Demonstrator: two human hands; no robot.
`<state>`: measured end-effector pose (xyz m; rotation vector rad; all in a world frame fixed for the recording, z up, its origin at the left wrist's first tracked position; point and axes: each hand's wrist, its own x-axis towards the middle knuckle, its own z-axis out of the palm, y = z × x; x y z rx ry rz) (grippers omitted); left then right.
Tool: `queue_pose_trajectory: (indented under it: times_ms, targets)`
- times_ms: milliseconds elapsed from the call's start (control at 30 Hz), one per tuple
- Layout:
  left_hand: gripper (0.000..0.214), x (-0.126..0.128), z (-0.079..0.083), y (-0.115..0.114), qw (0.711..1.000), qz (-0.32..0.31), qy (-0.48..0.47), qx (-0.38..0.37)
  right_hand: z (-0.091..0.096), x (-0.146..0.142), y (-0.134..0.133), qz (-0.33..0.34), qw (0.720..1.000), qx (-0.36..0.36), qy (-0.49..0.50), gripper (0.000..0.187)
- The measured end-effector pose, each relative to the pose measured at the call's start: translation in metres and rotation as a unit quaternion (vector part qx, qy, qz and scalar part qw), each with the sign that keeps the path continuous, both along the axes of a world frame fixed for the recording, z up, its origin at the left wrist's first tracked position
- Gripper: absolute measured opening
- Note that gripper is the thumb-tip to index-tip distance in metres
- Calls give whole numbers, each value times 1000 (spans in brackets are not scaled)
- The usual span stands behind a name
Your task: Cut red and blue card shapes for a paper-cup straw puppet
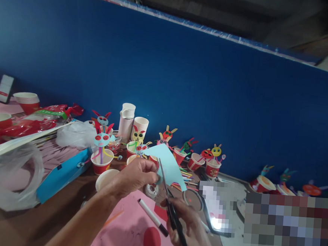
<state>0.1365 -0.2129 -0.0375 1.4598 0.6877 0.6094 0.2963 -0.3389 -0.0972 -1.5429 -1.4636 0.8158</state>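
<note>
My left hand [133, 178] pinches a light blue sheet of paper [169, 165] above the table. My right hand [190, 229] grips black scissors [171, 209], whose blades reach up into the lower edge of that paper. Below the hands a white marker with a black cap [153, 217] lies on a pink sheet [123, 229] with a red paper circle [152, 241]. Just beyond my left hand stand an empty white paper cup [106, 178] and a red cup holding a blue animal-face craft on sticks [102, 148].
Several red cups with paper animal figures [206, 159] line the blue wall [183, 83]. A white jug [126, 121] and stacked cups [140, 127] stand behind. A clear plastic bag [11, 176], a blue box [62, 174] and red packaging [37, 119] fill the left. A tape roll [152, 190] sits nearby.
</note>
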Motion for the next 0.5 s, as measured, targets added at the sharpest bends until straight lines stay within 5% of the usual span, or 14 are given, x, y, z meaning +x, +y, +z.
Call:
queue_pose_trajectory:
  times_ms: [300,500]
  targets:
    - [5,4,-3,2,1000,-8,4,-6,34,2,1,46,994,-33,-92,27]
    - [6,6,-8,4,999,-24,-16,-34,38,6,-1,63,995,-13,-80,42]
